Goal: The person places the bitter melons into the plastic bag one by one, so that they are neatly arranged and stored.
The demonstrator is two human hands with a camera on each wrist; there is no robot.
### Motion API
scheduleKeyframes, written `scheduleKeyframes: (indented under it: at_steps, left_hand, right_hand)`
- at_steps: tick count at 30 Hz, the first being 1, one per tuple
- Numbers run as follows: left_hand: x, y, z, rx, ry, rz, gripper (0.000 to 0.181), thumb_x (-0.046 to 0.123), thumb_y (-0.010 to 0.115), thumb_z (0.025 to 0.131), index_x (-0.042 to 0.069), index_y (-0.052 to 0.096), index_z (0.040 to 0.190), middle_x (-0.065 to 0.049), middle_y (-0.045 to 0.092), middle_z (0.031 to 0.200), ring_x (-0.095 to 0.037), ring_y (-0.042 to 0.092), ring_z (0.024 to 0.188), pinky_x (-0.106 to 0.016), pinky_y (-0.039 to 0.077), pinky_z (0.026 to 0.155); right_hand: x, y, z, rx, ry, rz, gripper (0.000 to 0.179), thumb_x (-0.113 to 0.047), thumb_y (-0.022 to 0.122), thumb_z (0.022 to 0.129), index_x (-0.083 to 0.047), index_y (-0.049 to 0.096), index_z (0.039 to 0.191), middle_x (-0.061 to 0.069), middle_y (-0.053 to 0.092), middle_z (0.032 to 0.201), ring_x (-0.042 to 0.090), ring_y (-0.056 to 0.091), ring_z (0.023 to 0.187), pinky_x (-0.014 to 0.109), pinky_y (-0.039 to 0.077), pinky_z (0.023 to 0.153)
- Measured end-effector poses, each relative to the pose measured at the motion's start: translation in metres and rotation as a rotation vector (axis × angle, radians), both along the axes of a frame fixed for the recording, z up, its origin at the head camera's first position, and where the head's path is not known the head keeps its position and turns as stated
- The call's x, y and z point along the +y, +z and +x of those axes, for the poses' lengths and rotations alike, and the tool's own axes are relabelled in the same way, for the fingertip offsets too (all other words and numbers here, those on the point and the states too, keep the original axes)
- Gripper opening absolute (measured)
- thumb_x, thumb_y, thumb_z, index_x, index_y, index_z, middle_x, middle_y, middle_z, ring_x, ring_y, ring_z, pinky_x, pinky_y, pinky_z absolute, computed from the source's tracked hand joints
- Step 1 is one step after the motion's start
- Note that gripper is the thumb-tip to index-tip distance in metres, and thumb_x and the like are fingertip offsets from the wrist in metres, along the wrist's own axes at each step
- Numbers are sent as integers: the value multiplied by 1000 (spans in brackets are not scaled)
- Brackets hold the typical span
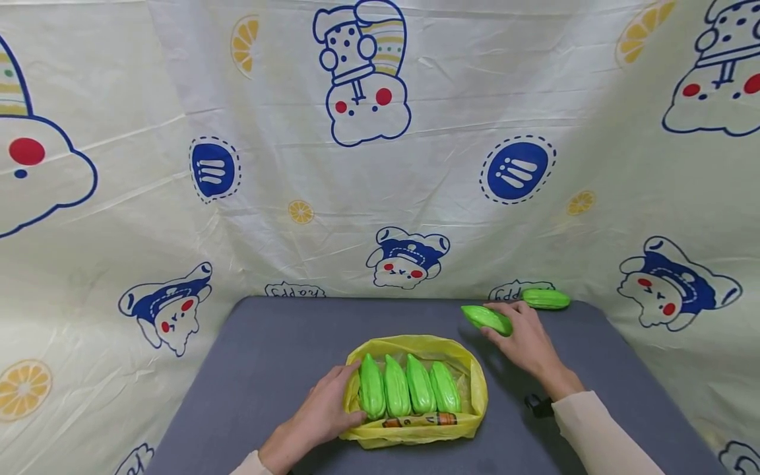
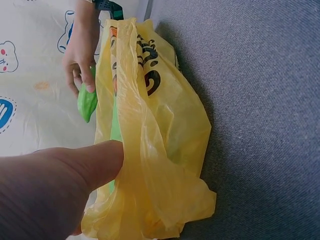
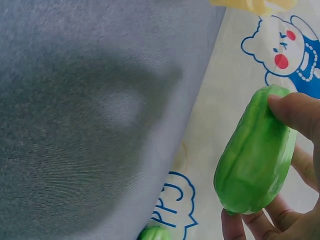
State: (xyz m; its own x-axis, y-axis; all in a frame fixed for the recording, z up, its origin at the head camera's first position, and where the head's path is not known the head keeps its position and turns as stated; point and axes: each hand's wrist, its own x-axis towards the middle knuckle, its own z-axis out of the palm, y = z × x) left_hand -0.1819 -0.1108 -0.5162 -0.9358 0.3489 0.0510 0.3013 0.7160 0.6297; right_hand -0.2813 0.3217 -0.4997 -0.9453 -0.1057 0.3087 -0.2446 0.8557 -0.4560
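Note:
A yellow plastic bag [image 1: 332, 432] lies wide open on the dark table, with several ridged green gourds [image 1: 396, 386] side by side in it. My left hand [image 1: 323, 406] holds the bag's left end, fingers at the rim and thumb over the front edge; the left wrist view shows the thumb [image 2: 102, 160] against the plastic. Beyond the bag's right back corner, my right hand [image 1: 525, 340] grips another green gourd [image 3: 255, 155] between thumb and fingers, raised above the table. One more gourd [image 1: 546, 299] rests at the table's back right edge, just past the right hand.
The dark grey table [image 1: 285, 343] ends at the back against a pale patterned sheet [image 1: 451, 218], which also hangs along both sides. A black strap [image 1: 538, 406] shows by the right wrist.

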Motion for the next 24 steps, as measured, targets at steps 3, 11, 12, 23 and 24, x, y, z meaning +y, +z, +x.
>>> scheduleKeyframes:
  at_steps: [3, 11, 12, 23, 24]
  left_hand:
    - [0, 0, 1, -3, 1, 2, 100, 23, 101, 87, 0, 53, 172, -28, 65, 160, -55, 67, 143, -77, 57, 114]
    - [-1, 0, 1, -10, 4, 18, 99, 23, 100, 88, -1, 52, 172, -29, 65, 160, -55, 67, 144, -76, 58, 114]
    - [-1, 0, 1, -11, 5, 16, 99, 23, 100, 88, 0, 52, 172, -29, 65, 160, -55, 67, 144, -76, 58, 114]
    - [-2, -1, 1, -19, 13, 27, 99, 23, 100, 88, 2, 53, 172, -29, 65, 160, -56, 66, 143, -77, 58, 114]
    - [-2, -1, 1, -18, 14, 26, 99, 23, 100, 88, 2, 53, 172, -29, 65, 160, -56, 66, 143, -77, 57, 113]
  right_hand:
    - [-2, 3, 3, -2, -7, 4, 57, -28, 89, 106, -14, 71, 158, 34, 60, 148, 57, 58, 135, 74, 52, 99]
    - [-14, 13, 11, 9, -6, 26, 57, -30, 89, 106, -15, 71, 158, 32, 61, 147, 53, 61, 130, 66, 53, 91]
    - [-15, 14, 11, 10, -4, 27, 57, -30, 89, 106, -15, 71, 158, 31, 61, 147, 52, 61, 128, 63, 53, 89]
    - [-28, 25, 20, 12, -2, 34, 54, -32, 88, 107, -16, 72, 156, 29, 63, 143, 41, 62, 113, 41, 45, 76]
    - [-30, 26, 22, 8, -3, 35, 54, -32, 87, 107, -16, 72, 156, 29, 62, 142, 40, 61, 112, 40, 45, 75]
